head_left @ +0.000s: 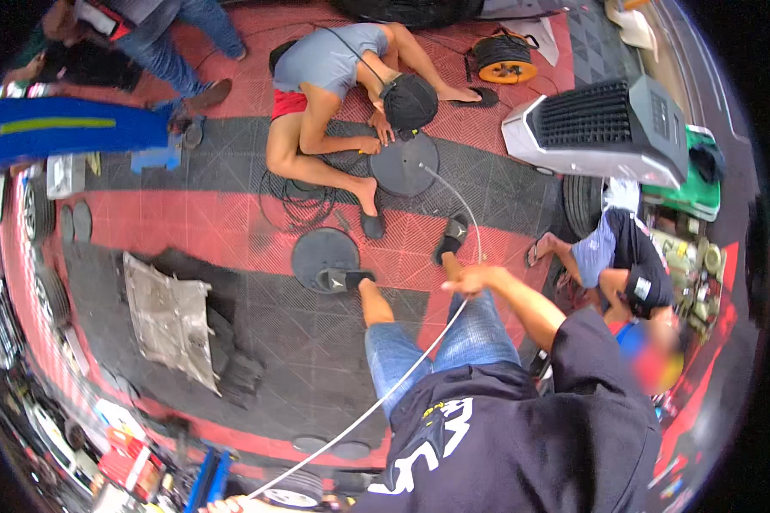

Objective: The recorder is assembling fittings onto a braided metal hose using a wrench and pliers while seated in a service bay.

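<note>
A long, thin, pale cable or hose (351,426) runs slantwise across my body. My right hand (470,280) is closed around it in front of my thighs. At the lower left edge, my left hand (235,505) is partly cut off, its fingers closed at the cable's near stretch. Beyond my right hand the cable curves up to a round black floor disc (402,162). A crouching person in a grey shirt and black cap (411,103) has both hands at that disc's rim, one with something small and yellow.
Another round disc (325,256) lies by my left foot. A grey air cooler (599,128) and an orange cable reel (502,60) stand far right. A person crouches at the right near a tyre (582,205). A dirty metal panel (169,316) lies left; a blue beam (77,132) juts in.
</note>
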The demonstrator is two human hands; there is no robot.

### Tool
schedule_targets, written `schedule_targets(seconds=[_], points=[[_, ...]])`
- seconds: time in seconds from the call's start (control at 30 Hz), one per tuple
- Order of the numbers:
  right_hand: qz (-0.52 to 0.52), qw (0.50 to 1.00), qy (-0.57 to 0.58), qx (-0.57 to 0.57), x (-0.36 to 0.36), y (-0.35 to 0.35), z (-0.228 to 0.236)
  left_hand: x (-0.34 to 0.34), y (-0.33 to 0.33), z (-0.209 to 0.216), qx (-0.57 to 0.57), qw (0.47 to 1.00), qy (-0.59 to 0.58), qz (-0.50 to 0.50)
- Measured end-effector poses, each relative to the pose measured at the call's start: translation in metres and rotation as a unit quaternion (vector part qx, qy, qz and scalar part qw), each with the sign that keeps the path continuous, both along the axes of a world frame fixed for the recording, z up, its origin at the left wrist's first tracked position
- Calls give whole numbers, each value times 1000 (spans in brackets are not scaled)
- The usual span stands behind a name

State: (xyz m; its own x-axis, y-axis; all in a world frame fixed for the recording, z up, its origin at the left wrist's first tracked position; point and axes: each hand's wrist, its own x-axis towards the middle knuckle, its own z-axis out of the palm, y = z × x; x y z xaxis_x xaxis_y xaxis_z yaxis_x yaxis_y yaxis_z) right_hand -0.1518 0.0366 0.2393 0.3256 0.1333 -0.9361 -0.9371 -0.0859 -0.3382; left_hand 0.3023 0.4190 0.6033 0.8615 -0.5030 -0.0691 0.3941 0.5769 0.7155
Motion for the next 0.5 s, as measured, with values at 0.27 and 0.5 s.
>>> schedule_targets(seconds=[0.27,0.5], points=[[-75,942,-84,-315,59,50,96,217,35,-58,52,997,22,-54],[-204,892,-134,-380,149,53,117,380,29,-71,176,980,23,87]])
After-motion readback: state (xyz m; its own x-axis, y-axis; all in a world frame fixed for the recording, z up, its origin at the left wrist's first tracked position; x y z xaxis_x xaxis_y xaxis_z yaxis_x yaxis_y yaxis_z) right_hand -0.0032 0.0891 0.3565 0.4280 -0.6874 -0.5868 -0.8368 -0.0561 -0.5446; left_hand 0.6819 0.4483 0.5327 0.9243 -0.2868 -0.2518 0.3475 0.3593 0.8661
